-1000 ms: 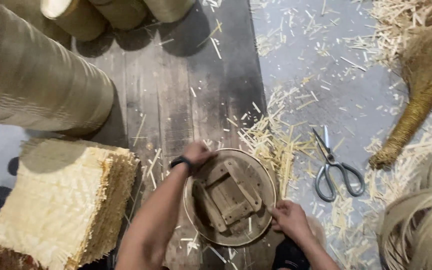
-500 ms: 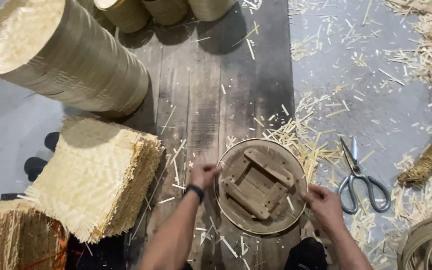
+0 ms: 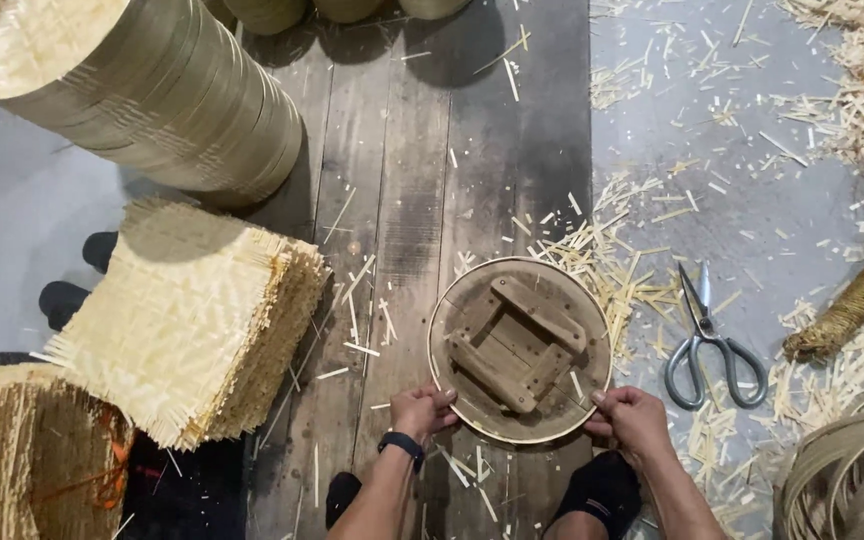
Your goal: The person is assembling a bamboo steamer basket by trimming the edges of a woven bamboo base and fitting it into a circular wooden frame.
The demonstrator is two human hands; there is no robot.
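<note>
At the left of the frame, woven mats point(image 3: 192, 320) are lying stacked, with a tall stack of hoops point(image 3: 142, 85) leaning at upper left. At lower centre, the left hand point(image 3: 422, 410) is gripping the near-left rim of the round wooden mould point(image 3: 519, 350), which is resting on the plank floor point(image 3: 402, 180). The right hand point(image 3: 634, 418) is clasping the near-right rim (fingers curled over the edge). The person seems to be seating or turning the mould; the next move probably calls for an even two-handed grip. Scissors point(image 3: 710, 345) are lying just right, among bamboo scraps point(image 3: 602, 260). Open planks are stretching above.
</note>
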